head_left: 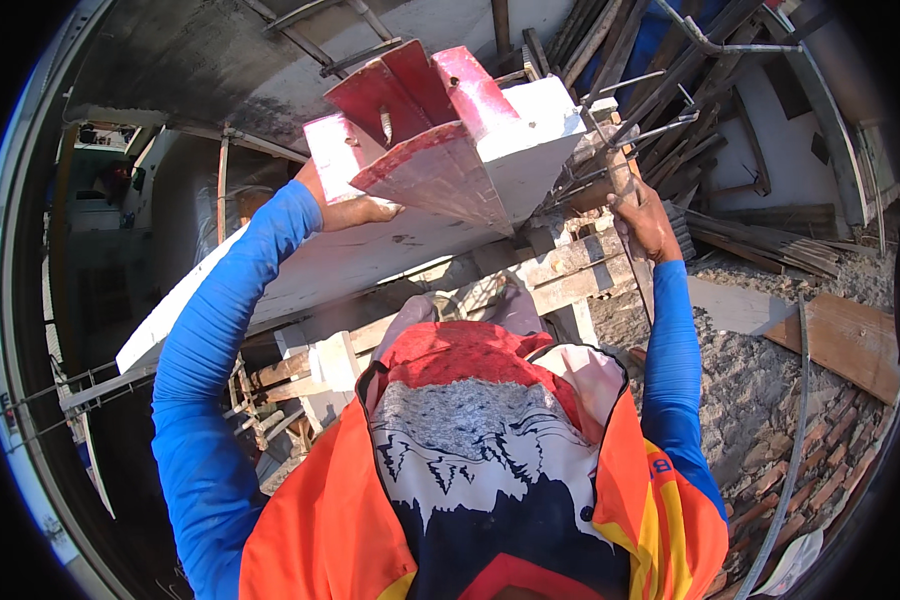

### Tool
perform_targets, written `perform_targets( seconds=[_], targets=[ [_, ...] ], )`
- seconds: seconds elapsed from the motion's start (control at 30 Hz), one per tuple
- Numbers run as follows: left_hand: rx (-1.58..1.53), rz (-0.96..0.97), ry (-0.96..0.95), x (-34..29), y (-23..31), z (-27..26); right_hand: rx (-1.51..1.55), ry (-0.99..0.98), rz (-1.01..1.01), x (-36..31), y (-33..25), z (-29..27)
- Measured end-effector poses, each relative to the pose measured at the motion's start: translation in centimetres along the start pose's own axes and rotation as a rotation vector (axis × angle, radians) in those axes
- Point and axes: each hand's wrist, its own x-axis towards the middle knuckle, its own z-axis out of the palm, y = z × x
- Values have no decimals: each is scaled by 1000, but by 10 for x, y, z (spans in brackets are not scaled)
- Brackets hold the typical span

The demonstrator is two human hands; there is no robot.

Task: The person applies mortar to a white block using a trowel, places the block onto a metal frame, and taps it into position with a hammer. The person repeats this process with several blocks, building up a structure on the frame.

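A worn red metal channel (pixel 425 165) with folded flanges and a pointed front face straddles a long white slab (pixel 360 265). My left hand (pixel 355 208) grips the channel's left flange, with the thumb stretched along its lower edge and the other fingers mostly hidden behind it. A small hook-like metal piece (pixel 386 124) sits inside the channel. Over to the right, the fingers of my right hand (pixel 648 222) are closed around a long, narrow, brownish flat strip (pixel 638 275). Its exact kind is not clear. It runs upright beside the slab's right end.
Bent metal rods (pixel 660 128) and stacked timber (pixel 610 45) crowd the back right. Wooden planks (pixel 575 270) lie below the slab, near my legs. Rubble (pixel 770 380), broken bricks (pixel 820 460) and a brown board (pixel 848 345) cover the right side. Thin rebar (pixel 80 390) sticks out at left.
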Motion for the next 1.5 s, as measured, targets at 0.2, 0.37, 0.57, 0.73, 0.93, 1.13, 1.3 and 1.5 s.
perform_targets(
  seconds=[0.2,0.37,0.57,0.73,0.93,1.13,1.3,1.5],
  targets=[
    [158,-16,43,0,4,-4,-14,12,-19,6,6,6],
    [57,-77,22,1,21,-15,-59,284,-44,-8,18,13],
    [-15,-153,94,-11,8,-8,-660,678,-76,-38,22,43],
    [90,-191,171,-78,-32,-1,-878,727,-45,-84,45,48],
    [11,-281,269,-130,-47,21,-1011,584,94,-201,67,60],
    [-36,-134,460,-132,-66,40,-646,161,143,-274,-71,166],
    [-33,-102,507,-127,-61,42,-717,47,-432,-147,-236,280],
    [-26,-147,447,-128,-65,35,-1627,-80,-624,35,-347,386]
  ],
)
